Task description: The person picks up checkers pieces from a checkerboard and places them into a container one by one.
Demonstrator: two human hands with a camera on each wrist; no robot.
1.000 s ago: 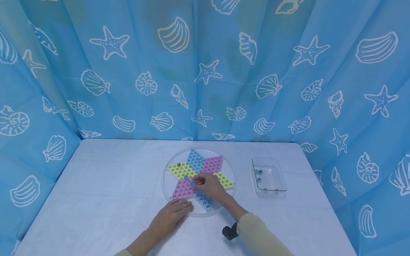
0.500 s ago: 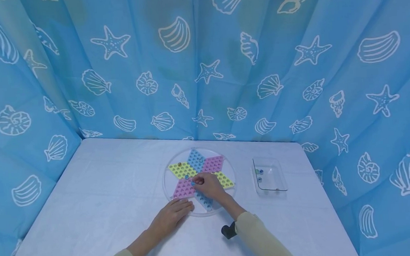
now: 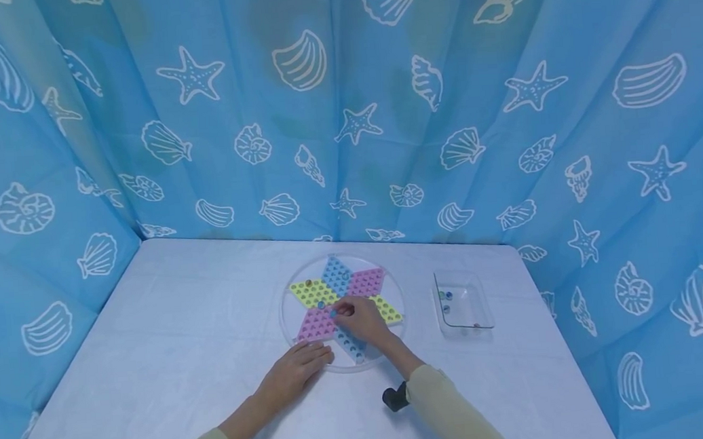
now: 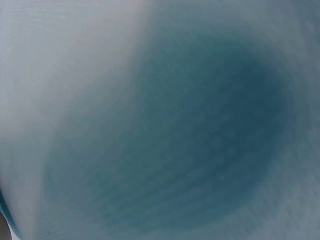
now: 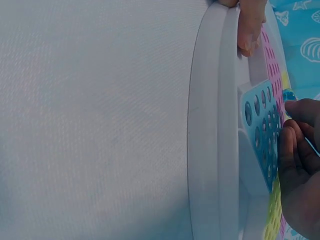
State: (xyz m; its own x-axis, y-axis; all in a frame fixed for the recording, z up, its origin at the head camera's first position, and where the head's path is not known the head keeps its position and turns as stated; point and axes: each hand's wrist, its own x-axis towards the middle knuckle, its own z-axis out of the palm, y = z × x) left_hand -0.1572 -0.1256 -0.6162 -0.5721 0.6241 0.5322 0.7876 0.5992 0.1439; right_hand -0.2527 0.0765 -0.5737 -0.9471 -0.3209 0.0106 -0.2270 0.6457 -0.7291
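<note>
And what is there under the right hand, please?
Under the right hand lies the middle of the game board; parts of its nearer blue section and nearer yellow section show beside the hand. Whatever sits in the covered part cannot be seen.

free gap between round board [image 3: 293, 313] and clear container [image 3: 469, 300], left hand [image 3: 295, 372] blocking near-left side, right hand [image 3: 363, 321] blocking centre

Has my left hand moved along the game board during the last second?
No. In the head view, the left hand rests at the game board's near-left rim as before, showing no visible shift either way against it.
</note>
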